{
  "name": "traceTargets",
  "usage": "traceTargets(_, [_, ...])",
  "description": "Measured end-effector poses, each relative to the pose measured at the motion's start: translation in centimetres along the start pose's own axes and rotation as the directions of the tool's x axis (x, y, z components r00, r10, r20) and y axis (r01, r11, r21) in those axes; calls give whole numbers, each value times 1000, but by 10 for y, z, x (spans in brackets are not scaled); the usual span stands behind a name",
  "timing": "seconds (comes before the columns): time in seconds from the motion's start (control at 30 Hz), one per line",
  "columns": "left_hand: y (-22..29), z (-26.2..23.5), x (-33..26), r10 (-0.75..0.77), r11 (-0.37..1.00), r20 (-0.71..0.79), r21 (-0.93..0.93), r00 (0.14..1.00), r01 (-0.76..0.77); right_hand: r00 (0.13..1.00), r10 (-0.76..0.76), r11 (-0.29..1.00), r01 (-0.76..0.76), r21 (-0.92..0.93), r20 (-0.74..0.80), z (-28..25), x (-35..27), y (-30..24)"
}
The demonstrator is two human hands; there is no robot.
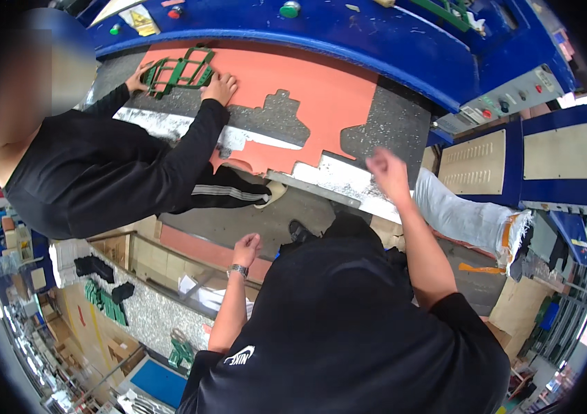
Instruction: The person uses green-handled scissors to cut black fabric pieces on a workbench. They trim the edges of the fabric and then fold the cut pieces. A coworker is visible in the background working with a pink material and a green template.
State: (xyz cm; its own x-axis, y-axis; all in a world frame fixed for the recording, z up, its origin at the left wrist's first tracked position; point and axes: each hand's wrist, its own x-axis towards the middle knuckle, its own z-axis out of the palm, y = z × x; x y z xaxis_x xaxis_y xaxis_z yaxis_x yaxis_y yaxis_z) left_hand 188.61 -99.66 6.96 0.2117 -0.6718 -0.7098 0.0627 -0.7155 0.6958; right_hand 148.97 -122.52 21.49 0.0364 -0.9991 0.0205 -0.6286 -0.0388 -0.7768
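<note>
The right hand hovers, fingers curled and empty, over the metal table edge beside the cut orange sheet. The left hand hangs loosely closed, empty, over open floor. A co-worker's hands press a green cutting die onto the sheet's far corner.

Factory floor at a cutting press

A large blue press machine with coloured push buttons, an orange sheet of material on its speckled bench, and a green metal cutting die.
</note>
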Motion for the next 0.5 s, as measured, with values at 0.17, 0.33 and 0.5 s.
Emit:
traceTargets(0.17, [131,58,-7,641,691,48,397,766,-604,883,469,797,-421,434,-3,-1,121,17])
traceTargets(0.33, [239,112,-5,888,225,180,631,422,-743,863,504,854,-498,152,-4,9,169,29])
traceTargets(0.5, [250,150,30,808,177,214,801,549,-572,839,542,815,-536,220,37,18,174,36])
